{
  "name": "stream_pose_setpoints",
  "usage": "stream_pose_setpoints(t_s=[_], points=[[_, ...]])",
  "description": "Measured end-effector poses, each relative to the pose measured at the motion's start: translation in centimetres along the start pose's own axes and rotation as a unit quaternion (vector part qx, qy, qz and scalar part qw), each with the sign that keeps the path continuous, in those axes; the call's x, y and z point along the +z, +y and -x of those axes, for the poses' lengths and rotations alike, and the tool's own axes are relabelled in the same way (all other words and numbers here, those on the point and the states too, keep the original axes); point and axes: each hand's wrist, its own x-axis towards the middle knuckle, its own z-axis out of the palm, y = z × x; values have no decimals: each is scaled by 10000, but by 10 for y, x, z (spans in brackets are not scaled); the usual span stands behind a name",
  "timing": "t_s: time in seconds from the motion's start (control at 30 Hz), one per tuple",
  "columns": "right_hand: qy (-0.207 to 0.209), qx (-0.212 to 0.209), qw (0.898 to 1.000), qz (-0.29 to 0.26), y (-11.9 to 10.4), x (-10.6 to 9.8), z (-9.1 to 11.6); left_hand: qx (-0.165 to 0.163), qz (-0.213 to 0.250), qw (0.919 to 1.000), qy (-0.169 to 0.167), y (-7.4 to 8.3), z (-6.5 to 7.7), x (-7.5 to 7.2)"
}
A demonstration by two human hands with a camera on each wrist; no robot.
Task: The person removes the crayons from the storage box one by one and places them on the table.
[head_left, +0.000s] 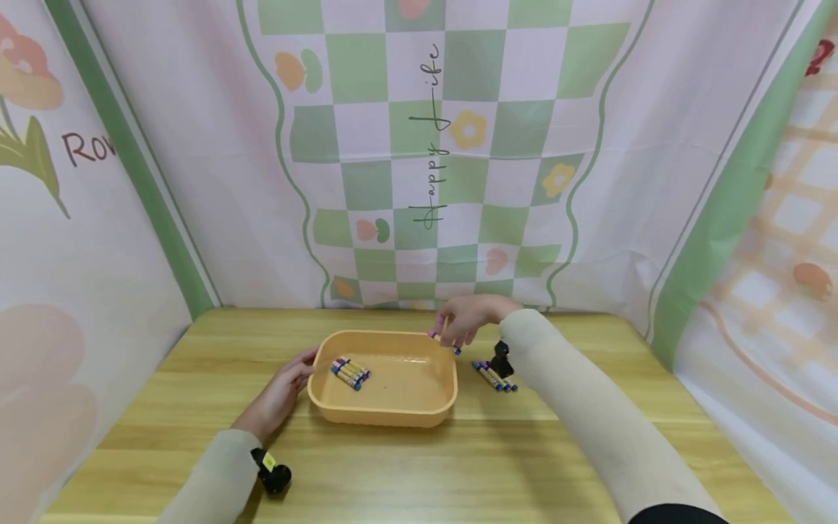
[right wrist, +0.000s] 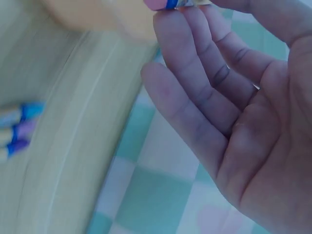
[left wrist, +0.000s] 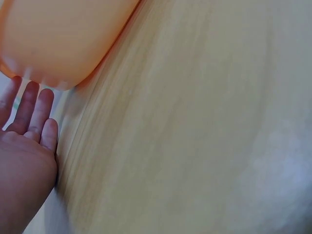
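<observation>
My right hand (head_left: 468, 320) pinches a crayon (right wrist: 171, 4) by thumb and fingertips, just over the right back corner of an orange plastic basket (head_left: 386, 418). The crayon has a pink end and a blue band; my fingers cover part of it. At the basket's left side lies my left hand (head_left: 283, 393), its fingers stretched out against the outer wall, as the left wrist view also shows. Inside the basket, toward the left, several crayons (head_left: 350, 372) lie side by side. A second row of crayons (head_left: 492, 376) rests on the table below my right wrist.
The wooden table (head_left: 393, 473) ends at a patterned cloth backdrop (head_left: 419, 167), close behind the basket. Cloth also hangs at the left and right sides. A black wrist camera (head_left: 273, 477) sits on the left wrist, another (head_left: 502, 359) on the right.
</observation>
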Motion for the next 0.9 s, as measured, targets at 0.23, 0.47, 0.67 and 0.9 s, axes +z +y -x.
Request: stream_pose_setpoints(t_s=[0.23,0.47,0.67,0.9], points=[[157,265,9994,-139,47,-2,26,-27,11,10000,45,0,1,1],[265,531,9976,-358,87,10,43,-68,16,9999,101,0,0,0],[351,627,9957,-585,113,24,47,-8,3,10000,94,-1,0,-1],[429,751,9931,-792,128,36,48,13,12,9999,102,-3,-2,-1]])
